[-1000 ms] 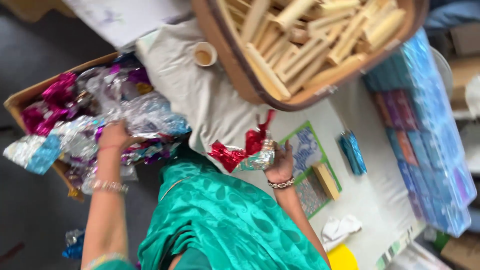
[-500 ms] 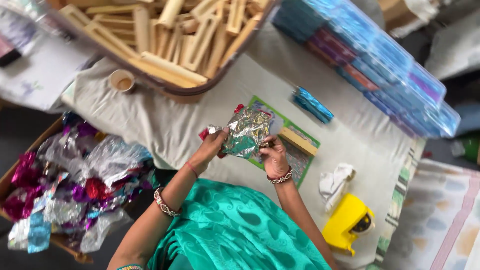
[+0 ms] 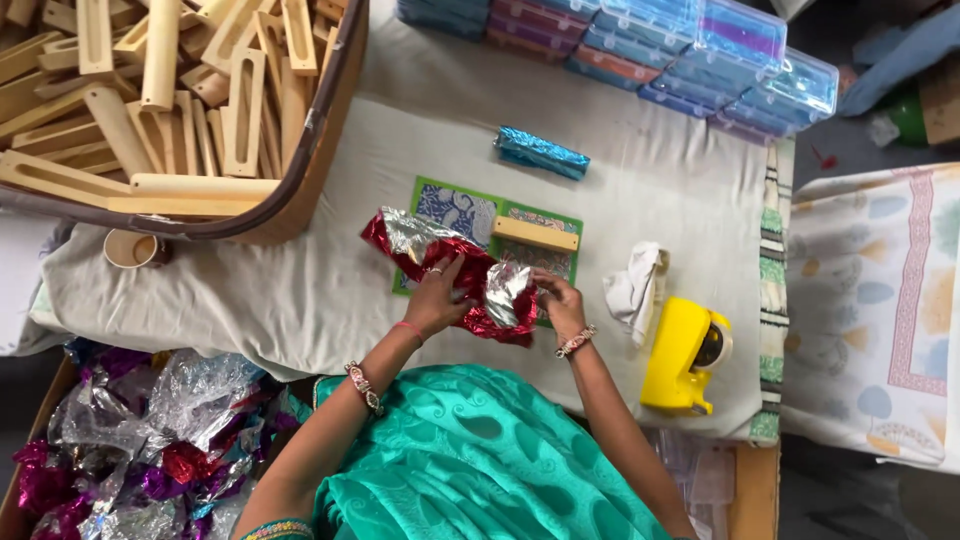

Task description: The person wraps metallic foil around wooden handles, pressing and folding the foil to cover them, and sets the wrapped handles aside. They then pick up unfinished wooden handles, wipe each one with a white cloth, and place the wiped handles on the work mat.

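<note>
We see a red and silver foil sheet (image 3: pixel 455 270) spread on the cloth-covered desk (image 3: pixel 300 290), over the near left part of a green patterned mat (image 3: pixel 455 205), so that part of the mat is hidden. Our left hand (image 3: pixel 437 295) presses flat on the foil with fingers spread apart; our right hand (image 3: pixel 558 300) has its fingers closed on the foil's crumpled right edge, though the fingertips are hard to make out. Half a second ago both hands held the foil up off the desk; now it lies down on the mat. A wooden block (image 3: pixel 536 233) lies on the mat just beyond the foil. A blue foil-wrapped packet (image 3: pixel 541 152) sits farther off, a white rag (image 3: pixel 633 285) and yellow tape dispenser (image 3: pixel 685 355) to the right. The basket of wooden pieces (image 3: pixel 310 170) is cut off at the top left edge. Bare cloth lies open left of the foil.
</note>
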